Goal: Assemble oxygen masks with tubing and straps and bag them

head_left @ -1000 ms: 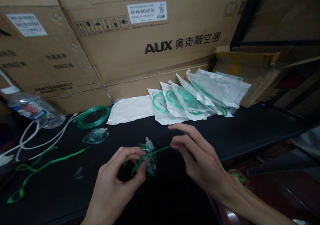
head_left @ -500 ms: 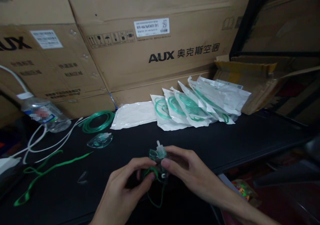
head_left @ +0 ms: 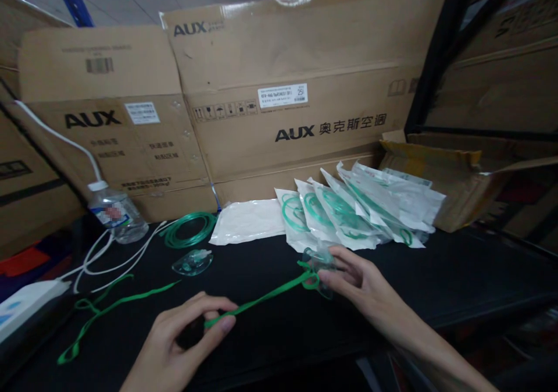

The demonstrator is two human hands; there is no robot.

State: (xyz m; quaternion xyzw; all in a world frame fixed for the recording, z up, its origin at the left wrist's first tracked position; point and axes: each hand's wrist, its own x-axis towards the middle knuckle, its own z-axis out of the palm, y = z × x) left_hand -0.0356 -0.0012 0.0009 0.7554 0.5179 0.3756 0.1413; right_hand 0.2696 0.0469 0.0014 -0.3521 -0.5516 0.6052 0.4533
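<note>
My left hand (head_left: 192, 328) pinches the end of a green elastic strap (head_left: 270, 294), which runs taut up to the right. At its other end is a clear green-tinted oxygen mask (head_left: 321, 262), gripped between thumb and fingers of my right hand (head_left: 357, 278). Part of the mask is hidden behind those fingers. On the black tabletop at left lie a second mask (head_left: 192, 262), a coil of green tubing (head_left: 190, 229) and another green strap (head_left: 100, 313).
Several white pouches with green tubing (head_left: 340, 211) lie fanned out at the back, beside a flat white packet (head_left: 248, 221). A plastic bottle (head_left: 118, 214), white cables (head_left: 131, 264) and a power strip (head_left: 30, 307) are at left. Cardboard boxes (head_left: 305, 49) wall the back.
My hands have moved apart: the left went left with the strap end, stretching it, and the right moved right with the mask. The view has tilted upward.
</note>
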